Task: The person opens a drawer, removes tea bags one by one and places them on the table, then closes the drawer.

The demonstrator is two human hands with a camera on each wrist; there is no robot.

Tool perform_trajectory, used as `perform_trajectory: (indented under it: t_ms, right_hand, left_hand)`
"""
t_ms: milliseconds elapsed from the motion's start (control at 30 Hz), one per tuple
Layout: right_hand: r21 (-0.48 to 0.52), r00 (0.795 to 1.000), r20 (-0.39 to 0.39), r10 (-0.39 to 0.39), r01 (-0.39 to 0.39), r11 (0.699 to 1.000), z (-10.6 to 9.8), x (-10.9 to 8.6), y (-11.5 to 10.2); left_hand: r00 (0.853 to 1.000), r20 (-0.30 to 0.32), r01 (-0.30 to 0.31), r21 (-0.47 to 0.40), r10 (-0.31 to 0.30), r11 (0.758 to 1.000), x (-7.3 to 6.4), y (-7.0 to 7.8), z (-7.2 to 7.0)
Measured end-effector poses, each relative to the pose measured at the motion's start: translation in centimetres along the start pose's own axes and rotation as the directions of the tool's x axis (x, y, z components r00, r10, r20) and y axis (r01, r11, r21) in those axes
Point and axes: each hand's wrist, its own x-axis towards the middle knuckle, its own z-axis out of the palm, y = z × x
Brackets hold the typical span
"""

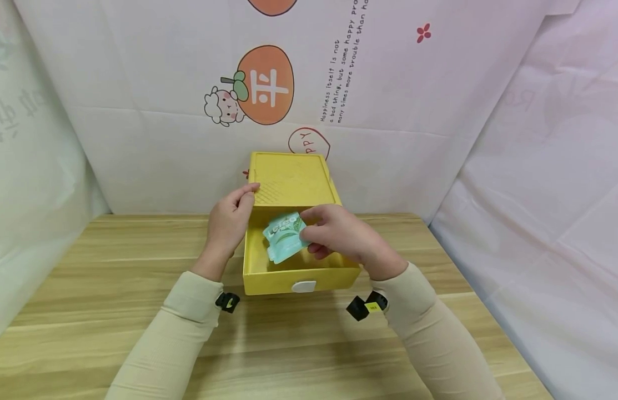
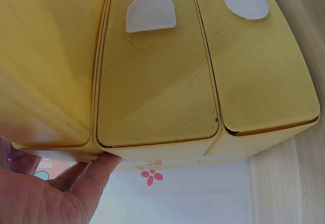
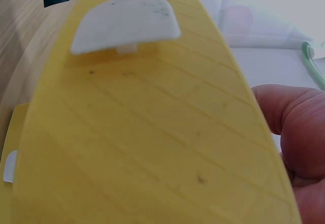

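A yellow drawer box (image 1: 294,172) stands at the back of the table, its top drawer (image 1: 289,282) pulled out. My left hand (image 1: 230,219) steadies the box, touching its upper left edge and side. In the left wrist view its fingers (image 2: 96,181) lie against the box's side. Over the open drawer, my right hand (image 1: 343,233) pinches a teal packet (image 1: 285,239) with a leaf picture by its right end. The packet hangs tilted inside the drawer's rim; whether it touches the bottom is unclear. In the right wrist view the drawer front hides the packet.
Two closed drawers (image 2: 157,87) with white tab handles lie below the open one. The top drawer's white handle (image 3: 127,23) juts out. A white printed cloth (image 1: 388,83) hangs right behind the wood-grain table (image 1: 139,244).
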Motion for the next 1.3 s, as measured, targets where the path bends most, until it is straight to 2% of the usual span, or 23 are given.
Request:
perform_trajectory:
  t_ms: [633,1033,1300]
  right_hand:
    - [0.055,1.000,-0.012,-0.018,0.019,0.998,-1.5,-1.5,1.0]
    - [0.112,1.000,-0.011,-0.006,0.008,0.994,-2.4,-1.8,1.7]
    - [0.118,0.999,-0.029,-0.030,0.033,0.992,-2.7,-2.0,2.2]
  left_hand:
    - [1.000,0.000,-0.002,-0.005,0.002,1.000,0.0,-0.1,-0.1]
    - [1.000,-0.005,-0.009,-0.006,0.009,1.000,0.0,-0.1,-0.1]
    - [1.000,-0.003,-0.011,-0.001,0.011,1.000,0.1,-0.3,0.0]
